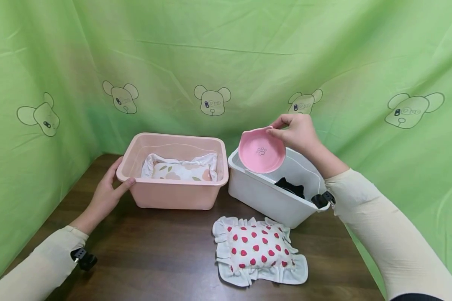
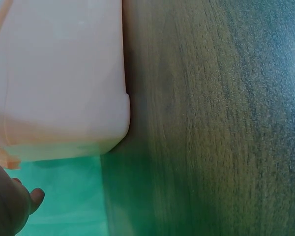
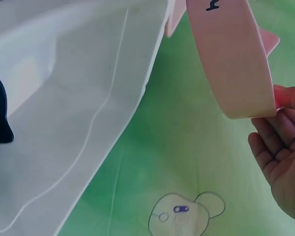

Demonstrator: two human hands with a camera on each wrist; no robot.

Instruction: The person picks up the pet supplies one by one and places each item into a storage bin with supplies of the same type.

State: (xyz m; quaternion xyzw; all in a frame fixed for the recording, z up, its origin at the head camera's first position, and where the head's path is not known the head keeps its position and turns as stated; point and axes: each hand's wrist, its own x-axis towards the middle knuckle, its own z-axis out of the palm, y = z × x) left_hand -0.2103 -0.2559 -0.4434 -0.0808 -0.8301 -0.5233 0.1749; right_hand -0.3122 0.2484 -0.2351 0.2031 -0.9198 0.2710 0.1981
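Observation:
My right hand [image 1: 297,131] pinches the rim of a pink pet bowl [image 1: 261,151] with small ear points and a paw print inside. The bowl is tilted, its inside facing me, above the left end of a white bin [image 1: 263,194]. In the right wrist view the thumb and fingers grip the bowl's edge [image 3: 236,64]. At the left, my left hand [image 1: 109,188] grips the near left corner of a pink bin [image 1: 173,196], thumb over the rim. Inside that bin lies a white floral cushion [image 1: 184,171] with a ruffled edge.
A black object with pointed ears [image 1: 290,187] lies inside the white bin. In front of it, a ruffled cushion with red strawberries [image 1: 256,248] lies on the brown wooden table [image 1: 154,255]. A green curtain [image 1: 165,62] hangs behind and along both sides.

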